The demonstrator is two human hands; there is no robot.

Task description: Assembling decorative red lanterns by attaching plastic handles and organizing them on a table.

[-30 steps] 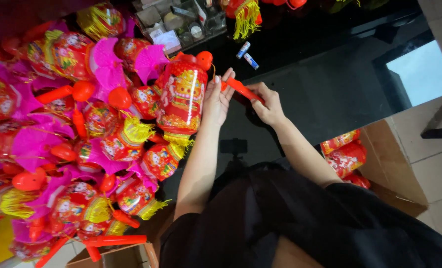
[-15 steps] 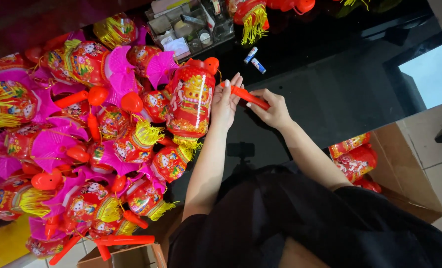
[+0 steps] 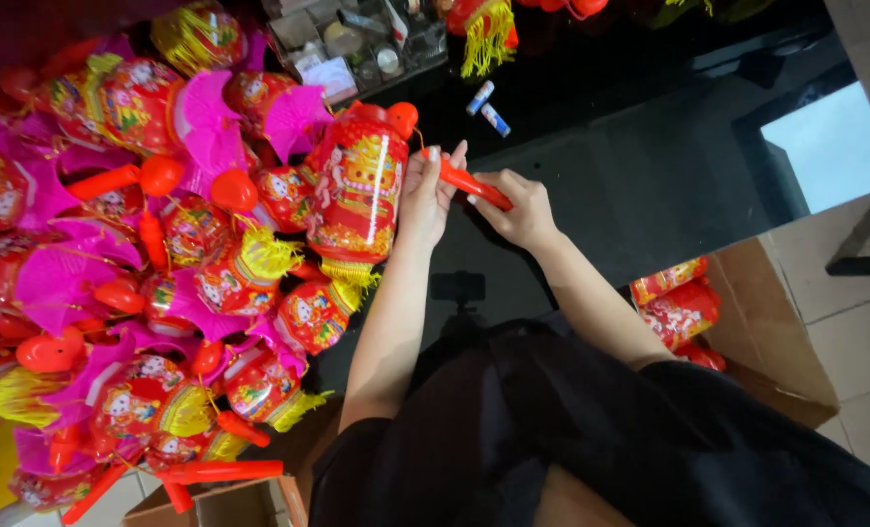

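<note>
My right hand (image 3: 521,207) has its fingers closed around a red plastic stick (image 3: 466,182), which slants up toward the top of the red lantern (image 3: 359,185). My left hand (image 3: 425,190) lies against the lantern's side, fingers stretched along it and touching the stick's upper end. The lantern stands at the near edge of a heap of similar lanterns (image 3: 142,263), red and gold with pink paper fans and yellow tassels, piled on my left. Under my hands runs a glossy black counter (image 3: 630,176); two small tubes (image 3: 488,107) lie on it farther back beside a clear organiser tray (image 3: 347,44). To my right, a cardboard box (image 3: 776,361) holding folded lanterns sits on the pale tiled floor (image 3: 854,322).
</note>
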